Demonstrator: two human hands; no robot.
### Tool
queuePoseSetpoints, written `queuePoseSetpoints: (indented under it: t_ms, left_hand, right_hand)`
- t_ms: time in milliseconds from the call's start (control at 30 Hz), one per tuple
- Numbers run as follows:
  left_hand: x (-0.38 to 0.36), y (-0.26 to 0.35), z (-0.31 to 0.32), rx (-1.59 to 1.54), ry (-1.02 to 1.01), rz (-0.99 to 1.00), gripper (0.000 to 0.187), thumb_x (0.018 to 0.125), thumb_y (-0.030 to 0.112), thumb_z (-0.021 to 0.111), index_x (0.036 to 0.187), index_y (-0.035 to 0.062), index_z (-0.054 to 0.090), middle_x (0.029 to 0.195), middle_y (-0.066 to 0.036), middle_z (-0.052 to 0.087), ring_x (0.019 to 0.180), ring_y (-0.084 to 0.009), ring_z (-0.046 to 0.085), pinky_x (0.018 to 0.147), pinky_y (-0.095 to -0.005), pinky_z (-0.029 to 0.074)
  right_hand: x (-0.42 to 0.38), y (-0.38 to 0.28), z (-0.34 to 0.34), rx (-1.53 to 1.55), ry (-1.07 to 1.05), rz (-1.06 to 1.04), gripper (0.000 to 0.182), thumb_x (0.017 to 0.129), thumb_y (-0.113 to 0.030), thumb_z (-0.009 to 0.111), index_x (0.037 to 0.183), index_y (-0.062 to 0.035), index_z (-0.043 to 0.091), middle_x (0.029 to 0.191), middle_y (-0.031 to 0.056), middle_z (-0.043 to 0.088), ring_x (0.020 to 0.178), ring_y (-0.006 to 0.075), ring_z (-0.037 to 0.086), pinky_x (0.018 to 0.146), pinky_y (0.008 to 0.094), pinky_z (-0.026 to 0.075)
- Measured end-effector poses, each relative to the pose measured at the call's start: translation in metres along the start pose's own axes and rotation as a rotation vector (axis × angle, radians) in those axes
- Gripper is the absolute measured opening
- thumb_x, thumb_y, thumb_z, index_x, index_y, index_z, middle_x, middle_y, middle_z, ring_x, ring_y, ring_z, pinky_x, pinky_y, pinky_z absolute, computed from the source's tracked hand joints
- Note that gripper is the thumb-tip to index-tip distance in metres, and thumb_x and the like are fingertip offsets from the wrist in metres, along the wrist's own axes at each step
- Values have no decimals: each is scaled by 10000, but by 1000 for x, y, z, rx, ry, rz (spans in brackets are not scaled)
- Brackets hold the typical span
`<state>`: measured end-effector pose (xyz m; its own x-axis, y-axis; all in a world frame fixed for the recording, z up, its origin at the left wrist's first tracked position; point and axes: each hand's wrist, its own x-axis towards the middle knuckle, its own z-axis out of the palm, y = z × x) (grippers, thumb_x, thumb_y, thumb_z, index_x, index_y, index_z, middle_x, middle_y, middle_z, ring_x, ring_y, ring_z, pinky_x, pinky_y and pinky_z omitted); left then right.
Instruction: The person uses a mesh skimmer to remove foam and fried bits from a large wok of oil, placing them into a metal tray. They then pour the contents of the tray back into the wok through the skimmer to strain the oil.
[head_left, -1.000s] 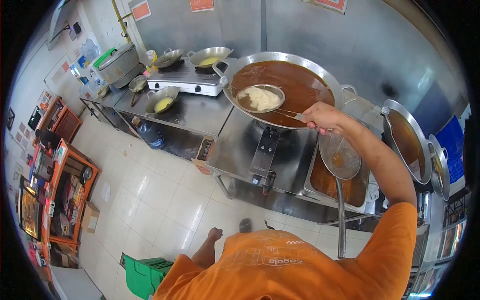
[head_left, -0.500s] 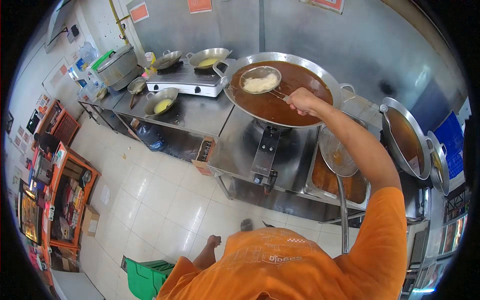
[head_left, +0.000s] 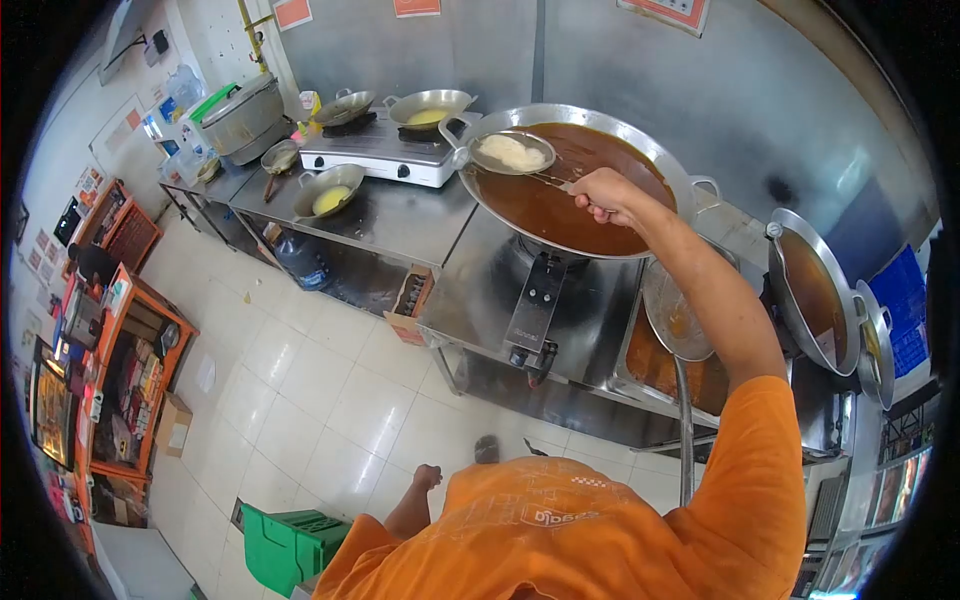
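My right hand (head_left: 605,195) grips the handle of a wire strainer (head_left: 516,170) with a pale, soft-looking mass (head_left: 510,152) in it. The strainer is over the left side of a big two-handled wok (head_left: 655,150), overlapping its left rim in this view. Dark brown liquid (head_left: 590,225) fills much of the wok. Beside my body on the left hangs my left hand (head_left: 428,477), its fingers curled in and nothing visible in them. Below my right forearm, a long-handled skimmer (head_left: 680,325) lies across a metal tray of reddish-brown liquid (head_left: 655,375).
Left of the big wok stands a two-burner stove (head_left: 385,150) with small pans on it. Another small pan (head_left: 330,192) with yellow liquid sits on the steel counter (head_left: 400,225). A second large wok (head_left: 810,280) is at right. On the floor stands a green bin (head_left: 290,550).
My right hand has shifted the strainer slightly left, from over the brown liquid to the wok's left rim. My left hand hangs as before. The view has turned a little.
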<state>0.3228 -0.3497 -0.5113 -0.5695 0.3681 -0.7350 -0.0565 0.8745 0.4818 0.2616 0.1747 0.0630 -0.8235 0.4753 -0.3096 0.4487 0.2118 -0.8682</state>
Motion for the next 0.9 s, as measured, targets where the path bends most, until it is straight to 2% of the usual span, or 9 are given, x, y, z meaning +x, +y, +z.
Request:
queuePoseSetpoints:
  t_ms: [67, 167, 333, 400, 467, 533, 600, 733, 900]
  left_hand:
    - [0, 4, -1, -135, -17, -232, 265, 768, 235, 480, 701, 47, 655, 674, -86, 642, 552, -179, 573, 533, -316, 462]
    - [0, -7, -8, 89, -69, 83, 265, 775, 233, 471, 714, 53, 655, 680, -79, 644, 538, -168, 561, 527, -307, 467]
    - [5, -3, -7, -328, -189, -160, 246, 790, 234, 467, 770, 67, 647, 688, -45, 642, 551, -152, 565, 521, -290, 461]
    - [3, 12, -11, 342, -179, 328, 195, 806, 205, 496, 860, 60, 614, 772, -30, 642, 589, -132, 580, 539, -276, 467]
    - [31, -4, -4, 293, -114, 705, 168, 814, 174, 521, 917, 54, 579, 878, -41, 633, 673, -131, 602, 573, -279, 479]
    - [9, 46, -12, -462, -303, 299, 174, 810, 172, 537, 934, 58, 580, 928, -67, 620, 746, -153, 604, 622, -297, 487]
    - [-33, 111, -30, -710, -344, 197, 227, 819, 211, 539, 990, 64, 571, 914, -77, 611, 783, -175, 599, 651, -309, 476]
    - [-61, 217, -32, -675, -361, 187, 288, 818, 230, 545, 1055, 68, 550, 922, -58, 596, 848, -156, 575, 703, -300, 456]
    - [-159, 372, -28, -422, -652, 443, 294, 825, 241, 526, 1086, 105, 526, 1006, -38, 583, 922, -145, 557, 802, -313, 426]
  right_hand:
    - [-7, 3, -9, -4, 19, 19, 151, 821, -132, 519, 679, -87, 495, 552, -34, 456, 403, 40, 342, 336, 196, 270]
    - [-31, 1, -26, -78, 71, -75, 127, 832, -136, 507, 720, -78, 522, 559, -43, 444, 406, 31, 338, 331, 182, 257]
    - [-68, -6, -79, -146, 178, -159, 185, 808, -190, 542, 701, -40, 550, 584, 3, 482, 401, 98, 387, 359, 264, 281]
    - [-75, 6, -85, -138, 218, -161, 170, 805, -179, 538, 709, -40, 550, 589, -1, 485, 401, 92, 389, 356, 260, 282]
    - [-83, 27, -86, -70, 258, -140, 162, 808, -159, 513, 686, -56, 535, 588, -12, 487, 397, 79, 377, 355, 242, 278]
    - [-90, 34, -103, -110, 230, -86, 136, 826, -164, 503, 765, -54, 555, 582, -35, 462, 385, 47, 349, 337, 207, 262]
    - [-99, 34, -119, -142, 202, -39, 142, 843, -168, 494, 845, -52, 576, 576, -58, 438, 373, 16, 321, 319, 171, 246]
    - [-135, 24, -143, -101, 283, -199, 193, 846, -170, 492, 967, -41, 569, 562, -66, 434, 363, 11, 302, 316, 164, 243]
    - [-132, 74, -144, 16, 240, -172, 171, 865, -157, 479, 960, -41, 562, 554, -59, 429, 358, 13, 303, 311, 170, 242]
